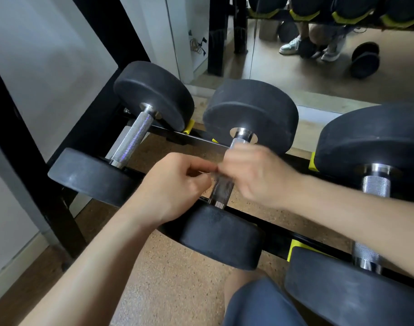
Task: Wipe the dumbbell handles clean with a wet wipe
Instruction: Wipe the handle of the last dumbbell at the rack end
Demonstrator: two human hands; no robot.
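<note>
Here the left hand, fingers curled, meets the blurred right hand over the middle dumbbell handle; neither grip can be told.

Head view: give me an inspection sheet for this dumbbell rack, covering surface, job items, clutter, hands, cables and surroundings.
Surface: black rack with yellow saddles over speckled brown floor.
Job's things: middle handle lies between the hands; left handle and right handle have no hand on them; wet wipe too blurred to make out.
Clutter: nothing seen.
Hands: left hand and right hand meet above the middle handle, fingers curled; grip blurred.
Cables: loose cords by the wall.
Surroundings: mirror behind reflects shoes and a loose dumbbell.
</note>
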